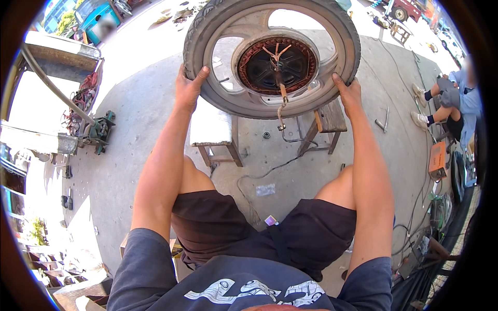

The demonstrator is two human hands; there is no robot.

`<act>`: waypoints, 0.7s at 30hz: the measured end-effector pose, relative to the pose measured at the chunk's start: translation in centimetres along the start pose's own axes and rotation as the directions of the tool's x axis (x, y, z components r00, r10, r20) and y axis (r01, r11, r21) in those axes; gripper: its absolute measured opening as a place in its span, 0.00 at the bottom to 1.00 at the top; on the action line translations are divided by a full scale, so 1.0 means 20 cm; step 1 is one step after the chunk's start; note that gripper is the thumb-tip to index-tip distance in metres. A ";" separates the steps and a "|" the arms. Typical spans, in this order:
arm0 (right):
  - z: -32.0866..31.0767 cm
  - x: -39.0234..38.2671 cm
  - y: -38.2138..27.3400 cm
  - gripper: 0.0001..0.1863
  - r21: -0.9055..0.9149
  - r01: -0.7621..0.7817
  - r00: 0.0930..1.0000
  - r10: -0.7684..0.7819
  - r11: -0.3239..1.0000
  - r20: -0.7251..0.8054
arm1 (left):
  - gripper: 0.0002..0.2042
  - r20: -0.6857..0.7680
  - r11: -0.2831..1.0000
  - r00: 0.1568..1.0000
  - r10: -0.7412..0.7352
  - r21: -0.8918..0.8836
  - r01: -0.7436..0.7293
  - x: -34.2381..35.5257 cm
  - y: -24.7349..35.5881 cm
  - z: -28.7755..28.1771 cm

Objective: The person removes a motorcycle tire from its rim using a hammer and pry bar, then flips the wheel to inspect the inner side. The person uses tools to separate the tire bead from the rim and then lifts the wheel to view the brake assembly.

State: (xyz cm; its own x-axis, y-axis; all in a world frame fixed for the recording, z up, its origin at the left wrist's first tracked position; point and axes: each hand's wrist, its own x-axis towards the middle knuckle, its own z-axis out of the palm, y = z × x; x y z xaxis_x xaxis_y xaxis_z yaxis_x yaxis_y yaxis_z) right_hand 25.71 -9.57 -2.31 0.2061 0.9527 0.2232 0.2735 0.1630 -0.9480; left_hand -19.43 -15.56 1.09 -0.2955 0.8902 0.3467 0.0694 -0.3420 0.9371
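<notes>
Both arms are stretched out, holding up a scooter wheel [220,106] with a black tyre and a grey spoked rim. At its hub sits a motor stator [277,65], a black centre ringed with copper windings. Several bare leads fan out from the middle, and a sleeved cable [282,96] hangs down from it. My left hand [190,89] grips the tyre's lower left, thumb on the near face. On the lower right, my right hand [348,94] clasps the tyre the same way. Fingers behind the wheel are partly hidden.
Under the wheel stand two low wooden stools, one with a pale top [211,128] and one brown [330,118]. A thin black cable [270,170] crosses the concrete floor. At right a person [456,96] sits near an orange box [437,159]. A green vise [98,132] stands left.
</notes>
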 end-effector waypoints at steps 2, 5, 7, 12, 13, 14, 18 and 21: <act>0.00 0.00 0.00 0.43 0.003 0.014 0.999 -0.014 1.000 -0.030 | 0.43 -0.004 1.000 1.000 -0.005 -0.009 0.005 0.00 0.01 0.01; 0.02 -0.01 -0.01 0.42 -0.004 0.023 0.999 -0.023 1.000 -0.043 | 0.43 -0.003 1.000 1.000 0.006 -0.021 -0.006 0.01 -0.01 -0.01; 0.01 -0.01 0.00 0.42 -0.016 0.024 0.999 -0.024 1.000 -0.047 | 0.43 0.004 1.000 1.000 0.011 -0.025 -0.011 0.01 -0.01 0.00; 0.02 -0.01 -0.01 0.42 -0.018 0.018 0.999 -0.019 1.000 -0.046 | 0.43 -0.010 0.999 1.000 -0.004 -0.044 0.004 0.01 -0.01 0.00; 0.02 -0.01 -0.01 0.41 -0.019 0.021 0.998 -0.022 1.000 -0.052 | 0.43 -0.012 0.999 1.000 -0.007 -0.046 0.006 0.01 -0.01 -0.01; 0.02 -0.01 0.00 0.41 -0.020 0.024 0.998 -0.026 1.000 -0.057 | 0.43 -0.013 0.999 1.000 -0.010 -0.043 0.010 0.01 -0.02 -0.01; 0.02 0.00 0.01 0.41 -0.011 0.042 0.997 -0.042 0.999 -0.060 | 0.42 -0.012 0.999 1.000 -0.019 -0.030 0.019 0.01 -0.01 0.00; 0.01 0.00 0.01 0.41 -0.008 0.035 0.998 -0.035 0.999 -0.060 | 0.42 -0.011 0.999 1.000 -0.019 -0.028 0.019 0.00 0.01 0.01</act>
State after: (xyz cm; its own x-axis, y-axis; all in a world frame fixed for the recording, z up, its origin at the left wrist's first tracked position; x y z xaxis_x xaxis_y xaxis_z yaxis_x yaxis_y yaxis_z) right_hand 25.50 -9.46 -2.55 0.2526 0.9292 0.2698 0.2876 0.1941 -0.9379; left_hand -19.18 -15.49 1.29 -0.3074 0.8932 0.3282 0.0374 -0.3333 0.9421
